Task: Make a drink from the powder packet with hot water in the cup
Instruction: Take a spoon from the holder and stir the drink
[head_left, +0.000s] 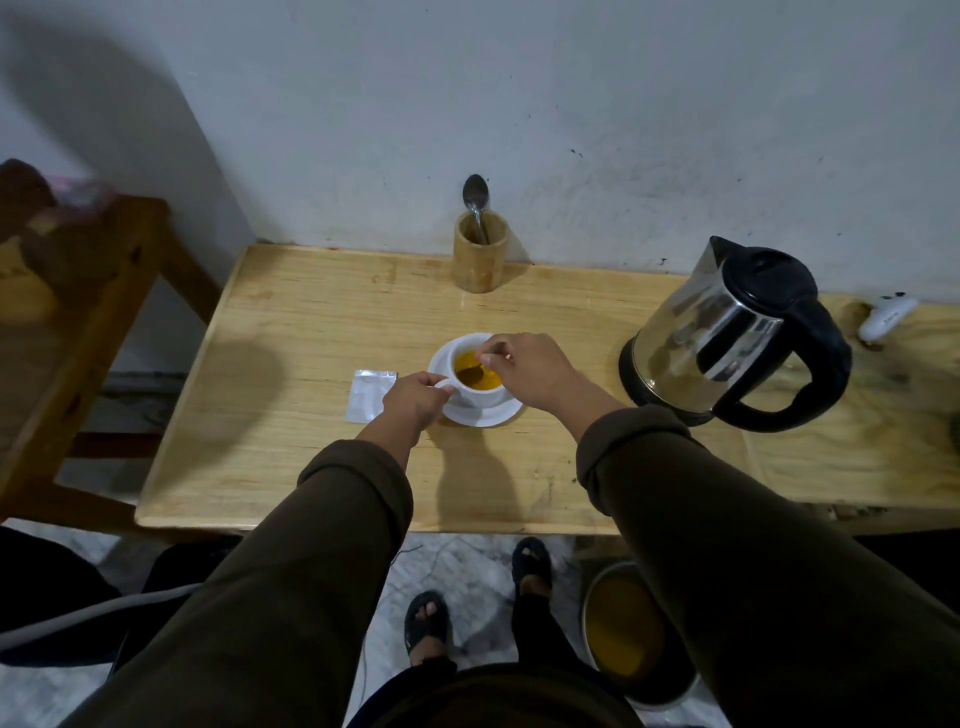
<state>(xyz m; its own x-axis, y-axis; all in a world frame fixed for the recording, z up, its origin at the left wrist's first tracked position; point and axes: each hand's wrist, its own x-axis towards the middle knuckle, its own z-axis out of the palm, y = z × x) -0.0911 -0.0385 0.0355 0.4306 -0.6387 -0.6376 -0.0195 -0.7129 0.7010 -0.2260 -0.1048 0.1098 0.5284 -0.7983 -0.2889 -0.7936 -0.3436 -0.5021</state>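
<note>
Sleeves: dark brown, pushed back from both wrists, nearest the camera; below them, sandalled feet on the floor and a metal bowl (631, 631) with yellowish contents beside the right foot.
Left hand (415, 397): fingers closed in a pinch on the cup's handle, likely to keep the cup from turning or sliding on its saucer during stirring.
Right hand (524, 366): over the cup's right rim, fingertips pinched round the top of a small spoon (475, 371) whose bowl dips into the liquid; held high on the stem, probably to stay clear of the heat.
Cup (475, 374): white, on a white saucer (480, 413) mid-worktop, holding yellow-orange liquid with some paler, unmixed-looking patches.
Powder packet (370, 395): silver, flat on the worktop (291, 332) just left of the saucer, partly behind the left hand; it looks emptied and put aside.
Kettle (737, 332): steel with black lid and handle, well right of the cup, handle toward the person for an easy reach.
Spoon holder (479, 252): wooden tube at the wall, one spare spoon standing in it.
Stage: powder and water appear to be in; stirring is the step in hand.
</note>
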